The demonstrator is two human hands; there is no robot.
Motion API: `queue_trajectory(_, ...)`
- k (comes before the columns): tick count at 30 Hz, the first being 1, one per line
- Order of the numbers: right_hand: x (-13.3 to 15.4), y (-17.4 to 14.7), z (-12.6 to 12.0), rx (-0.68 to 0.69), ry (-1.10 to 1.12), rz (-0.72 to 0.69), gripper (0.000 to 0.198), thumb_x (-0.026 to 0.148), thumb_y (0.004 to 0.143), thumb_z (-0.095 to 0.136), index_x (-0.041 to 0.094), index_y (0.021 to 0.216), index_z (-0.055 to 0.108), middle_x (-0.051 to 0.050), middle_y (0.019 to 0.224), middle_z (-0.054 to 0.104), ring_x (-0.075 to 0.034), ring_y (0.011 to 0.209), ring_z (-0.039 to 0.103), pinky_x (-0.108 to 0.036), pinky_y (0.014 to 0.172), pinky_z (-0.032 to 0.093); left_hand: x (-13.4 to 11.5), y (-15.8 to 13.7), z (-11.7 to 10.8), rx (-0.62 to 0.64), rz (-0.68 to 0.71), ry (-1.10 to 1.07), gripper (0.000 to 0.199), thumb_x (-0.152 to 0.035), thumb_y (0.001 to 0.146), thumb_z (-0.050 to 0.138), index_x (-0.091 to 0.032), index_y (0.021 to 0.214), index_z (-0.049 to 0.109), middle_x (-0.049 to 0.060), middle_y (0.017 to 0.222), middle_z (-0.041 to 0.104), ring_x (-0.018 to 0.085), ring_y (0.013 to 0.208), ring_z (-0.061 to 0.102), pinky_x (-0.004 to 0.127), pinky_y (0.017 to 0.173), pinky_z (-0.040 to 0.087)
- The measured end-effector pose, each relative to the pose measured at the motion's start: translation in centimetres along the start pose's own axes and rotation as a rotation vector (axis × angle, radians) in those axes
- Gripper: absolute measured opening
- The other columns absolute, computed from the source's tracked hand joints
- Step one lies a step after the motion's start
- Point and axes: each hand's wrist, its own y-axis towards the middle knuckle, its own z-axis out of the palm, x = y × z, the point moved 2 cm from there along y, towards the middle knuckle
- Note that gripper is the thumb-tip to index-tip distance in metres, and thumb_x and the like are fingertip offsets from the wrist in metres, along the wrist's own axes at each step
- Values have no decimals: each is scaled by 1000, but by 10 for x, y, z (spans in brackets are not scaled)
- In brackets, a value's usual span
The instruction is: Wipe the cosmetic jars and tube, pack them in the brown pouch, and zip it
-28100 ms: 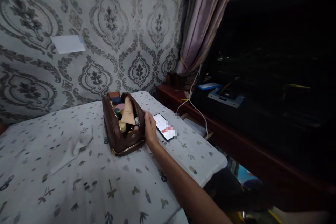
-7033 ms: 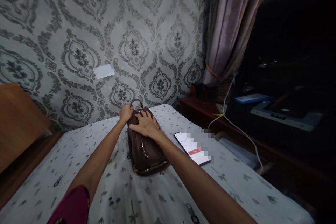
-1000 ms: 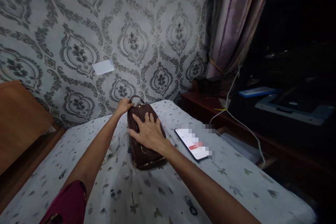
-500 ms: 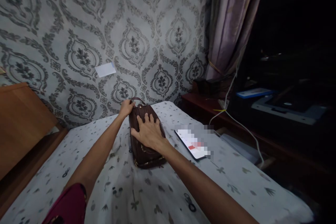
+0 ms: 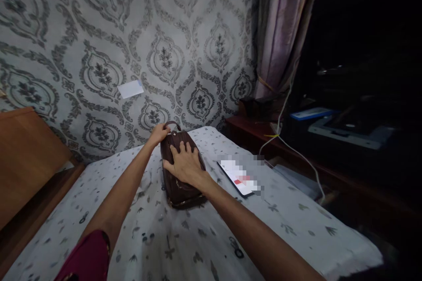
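A dark brown leather bag [image 5: 176,197] with gold-coloured zips lies on its back on the patterned white sheet [image 5: 171,241]. Its carry handle [image 5: 171,123] arches up at the far end, towards the wall. My left hand [image 5: 160,134] is closed on the bag's far left corner, beside the base of the handle; its fingertips are partly hidden. Flat across the bag's front rests my right hand [image 5: 185,164], fingers spread. To the right of the bag lies a phone [image 5: 235,178] with a lit screen, partly blurred out.
Behind the bed stands a wall [image 5: 165,57] with patterned wallpaper and a white paper [image 5: 131,89] on it. A wooden panel [image 5: 29,158] borders the left. On the right are a dark red table [image 5: 234,124], a white cable [image 5: 281,109], a purple curtain [image 5: 277,30] and a dark screen [image 5: 356,61].
The camera view has shifted slightly. Both hands keep the same hold and touch on the bag, and the bag stays in place on the sheet.
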Motion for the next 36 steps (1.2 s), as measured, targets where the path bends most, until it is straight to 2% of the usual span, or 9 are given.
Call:
queue_trajectory(6, -3, -8, -3, -21, 19, -9, 75, 64, 93, 44, 14, 149, 44, -27, 157, 34, -42, 148, 28, -57, 116, 20, -22, 11, 22, 110, 20, 85, 16, -31, 65, 71, -16, 69, 68, -2, 59, 60, 16, 62, 55, 26, 58, 38)
queue_trajectory(9, -6, -14, -3, -60, 16, -4, 77, 67, 91, 46, 15, 147, 47, -27, 156, 36, -41, 147, 29, -58, 115, 20, -24, 16, 30, 68, -15, 135, 19, -33, 64, 74, -18, 62, 65, -1, 54, 56, 18, 62, 54, 27, 59, 35)
queue_trajectory(15, -11, -17, 0, -96, 45, -6, 75, 70, 88, 48, 19, 143, 52, -26, 151, 44, -39, 145, 33, -58, 114, 22, -18, 22, 35, -28, -52, 151, 17, -30, 65, 74, -20, 60, 61, 0, 58, 57, 20, 70, 57, 27, 62, 34)
queue_trajectory(22, -9, -16, -5, -25, 76, 50, 86, 69, 85, 56, 16, 150, 42, -29, 153, 39, -45, 146, 30, -59, 113, 22, -11, 20, 38, -60, -56, -25, 18, -28, 64, 71, -19, 57, 57, -2, 54, 54, 17, 62, 53, 26, 60, 33)
queue_trajectory(27, -8, -15, -6, -9, 38, 67, 98, 72, 84, 54, 4, 153, 34, -33, 153, 37, -45, 145, 31, -57, 114, 24, -8, 15, 40, -52, -32, -203, 19, -30, 64, 69, -17, 57, 58, -3, 53, 54, 14, 56, 48, 26, 58, 34)
queue_trajectory(32, -10, -13, -4, -26, 29, 68, 100, 72, 85, 53, -7, 145, 41, -37, 152, 34, -44, 146, 29, -54, 116, 24, -9, 14, 39, -44, -16, -299, 19, -29, 62, 71, -17, 54, 58, -3, 52, 54, 13, 56, 47, 25, 58, 33)
queue_trajectory(36, -13, -13, -6, -41, 55, 61, 100, 74, 81, 57, -5, 141, 47, -35, 153, 34, -43, 145, 31, -55, 115, 27, -10, 13, 39, -26, -10, -335, 20, -27, 61, 72, -18, 52, 56, -4, 49, 50, 13, 55, 46, 25, 57, 32)
